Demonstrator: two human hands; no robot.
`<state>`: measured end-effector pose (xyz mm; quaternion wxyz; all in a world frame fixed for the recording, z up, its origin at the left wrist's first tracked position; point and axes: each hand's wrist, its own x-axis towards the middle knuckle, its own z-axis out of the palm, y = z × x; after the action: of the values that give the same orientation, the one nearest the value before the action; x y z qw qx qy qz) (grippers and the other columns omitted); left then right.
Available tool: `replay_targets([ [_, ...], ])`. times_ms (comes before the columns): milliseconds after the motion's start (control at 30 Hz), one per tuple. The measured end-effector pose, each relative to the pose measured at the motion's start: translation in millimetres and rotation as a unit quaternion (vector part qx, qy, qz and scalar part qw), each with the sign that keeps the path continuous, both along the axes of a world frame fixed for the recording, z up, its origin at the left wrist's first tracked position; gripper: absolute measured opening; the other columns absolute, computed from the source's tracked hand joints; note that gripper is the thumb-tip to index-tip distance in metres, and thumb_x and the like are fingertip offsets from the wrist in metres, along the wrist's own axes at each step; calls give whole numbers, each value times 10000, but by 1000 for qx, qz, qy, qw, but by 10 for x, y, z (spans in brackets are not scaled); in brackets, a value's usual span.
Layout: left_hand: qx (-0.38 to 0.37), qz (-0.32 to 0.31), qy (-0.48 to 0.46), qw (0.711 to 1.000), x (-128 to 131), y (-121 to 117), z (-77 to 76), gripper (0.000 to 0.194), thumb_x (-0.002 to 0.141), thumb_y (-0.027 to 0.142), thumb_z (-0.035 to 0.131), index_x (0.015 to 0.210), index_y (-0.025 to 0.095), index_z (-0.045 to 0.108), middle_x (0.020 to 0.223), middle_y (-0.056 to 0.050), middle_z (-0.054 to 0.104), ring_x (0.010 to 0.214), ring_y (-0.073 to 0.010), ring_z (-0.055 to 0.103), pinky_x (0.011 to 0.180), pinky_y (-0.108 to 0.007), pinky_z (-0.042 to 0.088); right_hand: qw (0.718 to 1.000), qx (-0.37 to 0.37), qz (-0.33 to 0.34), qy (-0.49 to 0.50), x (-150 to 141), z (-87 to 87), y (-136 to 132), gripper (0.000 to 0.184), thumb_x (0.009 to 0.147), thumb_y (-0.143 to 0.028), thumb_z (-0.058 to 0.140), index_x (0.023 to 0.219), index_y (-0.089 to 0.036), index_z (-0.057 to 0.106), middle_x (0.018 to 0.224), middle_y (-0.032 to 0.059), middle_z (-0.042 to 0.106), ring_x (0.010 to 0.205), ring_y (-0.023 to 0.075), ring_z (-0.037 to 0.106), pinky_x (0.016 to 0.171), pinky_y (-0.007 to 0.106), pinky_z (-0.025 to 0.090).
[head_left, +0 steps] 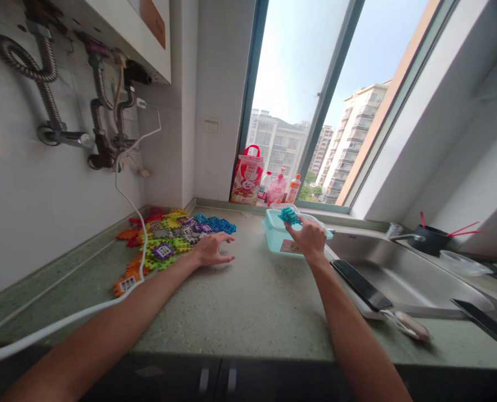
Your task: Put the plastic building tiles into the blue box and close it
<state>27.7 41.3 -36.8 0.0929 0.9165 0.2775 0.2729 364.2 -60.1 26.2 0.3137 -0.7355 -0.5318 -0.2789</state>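
Observation:
My right hand [310, 238] is closed on a teal toy block [290, 215] and holds it over the open pale blue plastic box [275, 237] on the green counter. My left hand [212, 249] lies open, fingers spread, on the counter at the right edge of a heap of coloured interlocking toy blocks [170, 237]: orange, red, yellow, green, purple and blue pieces. Its fingertips point toward the blue pieces [221, 225], without gripping any.
A white cable [125, 290] runs across the counter over my left forearm. A steel sink [399, 268] lies right, with a dark phone [361, 285] and a knife [407, 324] on its rim. A red bag [247, 178] and bottles [281, 190] stand by the window.

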Motion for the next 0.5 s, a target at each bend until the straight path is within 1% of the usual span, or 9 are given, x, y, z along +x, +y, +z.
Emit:
replay_targets([
  [133,1,-1,9,1000,5,17,-24,521,796,492,767,1245,241,683,1173,-45,713,832,-190,674,795,-296,509,999,-23,-27,25,50,-43,24,515,911,-602,637,1183,-180,750,1040,168,754,961,314,671,857,404,427],
  [233,0,6,13,1000,3,29,-39,530,790,498,767,1250,250,682,1172,-42,711,864,-204,684,804,-302,510,999,-29,-23,36,51,-53,32,529,905,-620,638,1206,-198,742,1044,160,758,980,331,666,873,430,426],
  [300,3,13,17,1000,-2,39,-49,538,789,511,764,1257,260,682,1185,-42,707,886,-212,688,806,-305,510,1000,-11,-10,25,23,-38,22,547,911,-618,631,1239,-191,724,1096,170,748,1029,349,644,910,459,416],
  [400,7,21,28,999,-12,54,-57,543,793,536,754,1259,266,684,1199,-46,705,922,-225,691,819,-310,511,998,46,41,-9,-107,-1,-10,507,953,-555,587,1285,-187,693,1238,170,710,1159,368,582,986,493,395],
  [467,9,23,37,999,-17,61,-59,533,794,535,752,1251,268,692,1199,-51,708,960,-236,690,853,-315,508,991,69,112,-28,-268,-2,-29,406,989,-460,549,1266,-202,697,1291,140,694,1222,343,554,1034,479,390],
  [500,9,22,40,999,-18,64,-59,522,793,530,753,1242,270,699,1202,-53,708,985,-242,688,874,-318,505,985,66,159,-34,-368,-21,-33,363,999,-414,534,1245,-210,705,1291,125,697,1225,321,558,1050,459,395],
])
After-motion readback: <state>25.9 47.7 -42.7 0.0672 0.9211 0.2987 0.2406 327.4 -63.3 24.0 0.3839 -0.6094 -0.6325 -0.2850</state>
